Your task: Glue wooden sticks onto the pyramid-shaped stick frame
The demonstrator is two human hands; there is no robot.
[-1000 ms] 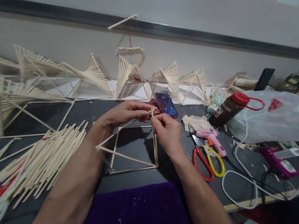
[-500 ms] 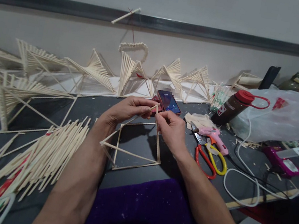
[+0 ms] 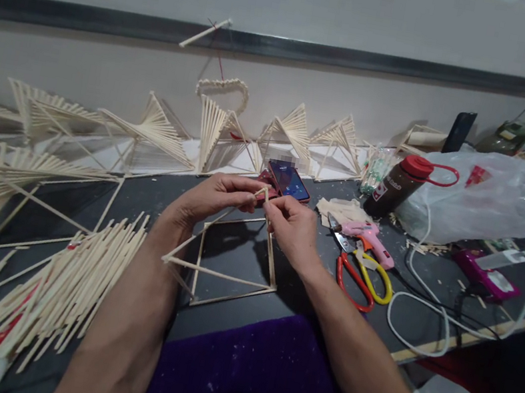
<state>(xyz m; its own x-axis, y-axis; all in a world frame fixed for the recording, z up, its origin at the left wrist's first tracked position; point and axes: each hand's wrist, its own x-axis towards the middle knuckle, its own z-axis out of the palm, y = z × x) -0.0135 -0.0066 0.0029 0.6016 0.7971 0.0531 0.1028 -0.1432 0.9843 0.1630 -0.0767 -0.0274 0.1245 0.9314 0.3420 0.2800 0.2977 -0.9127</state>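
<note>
A frame of thin wooden sticks [image 3: 221, 275] stands on the dark table, with a square base and slanting sticks that rise to a raised corner. My left hand [image 3: 224, 198] is closed on a stick at that corner, thumb against fingers. Right beside it, my right hand [image 3: 292, 226] pinches a stick of the same corner between thumb and fingertips. The exact contact of the fingertips is too small to make out. Just behind my hands lies a phone [image 3: 288, 181] with its screen lit.
A pile of loose sticks [image 3: 88, 281] lies at left. Fan-shaped stick models [image 3: 147, 129] line the wall. At right are red-and-yellow-handled cutters [image 3: 354, 281], a pink glue gun [image 3: 371, 239], a brown bottle [image 3: 396, 187], a plastic bag [image 3: 489, 203] and a looped white cable [image 3: 412, 345].
The view has shifted slightly, so most things appear a little further left. Both hands keep their hold at the frame's raised corner.
</note>
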